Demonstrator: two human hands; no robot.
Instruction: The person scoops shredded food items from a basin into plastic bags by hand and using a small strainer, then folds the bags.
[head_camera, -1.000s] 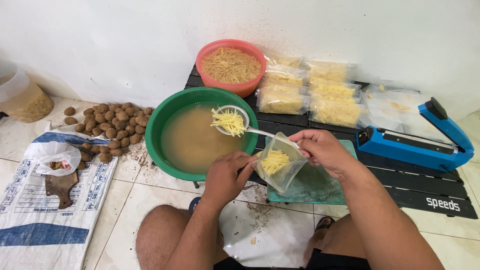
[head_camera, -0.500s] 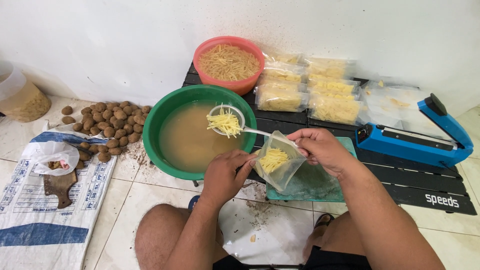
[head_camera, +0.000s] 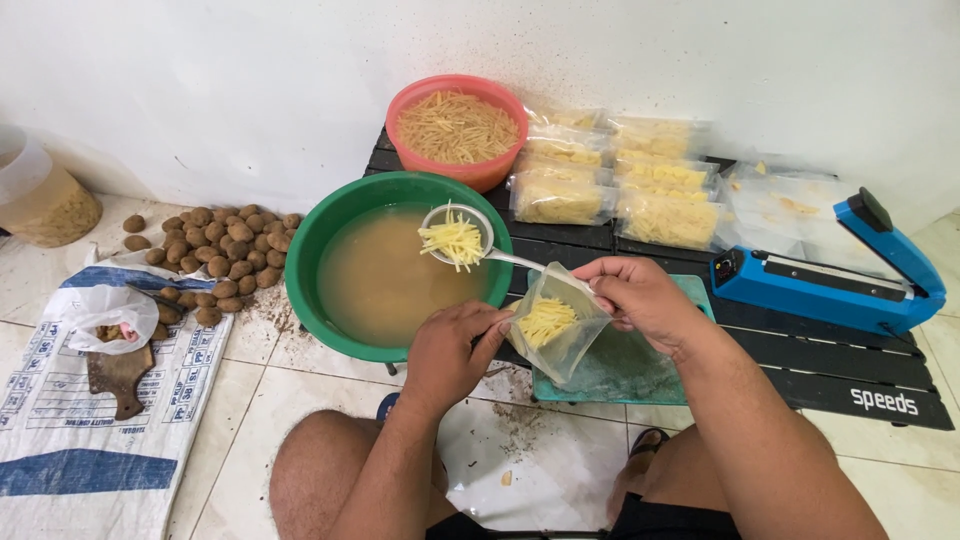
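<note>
My left hand (head_camera: 452, 348) pinches the rim of a small clear plastic bag (head_camera: 556, 328) partly filled with yellow potato strips. My right hand (head_camera: 640, 297) grips the handle of a metal strainer ladle (head_camera: 457, 234), whose bowl carries a heap of strips above the cloudy brown water in a green basin (head_camera: 320, 240). The bag hangs over a teal tray (head_camera: 620, 375), just right of the basin.
A red bowl of strips (head_camera: 457, 127) and several filled bags (head_camera: 620, 185) lie behind the basin on a black slatted mat. A blue heat sealer (head_camera: 830, 275) stands at right. Whole potatoes (head_camera: 215, 250), a woven sack, a white plastic bag and a cutting board lie at left.
The ladle with its strips has shifted slightly toward the bag, still over the basin. Both hands keep their hold; the bag has barely moved.
</note>
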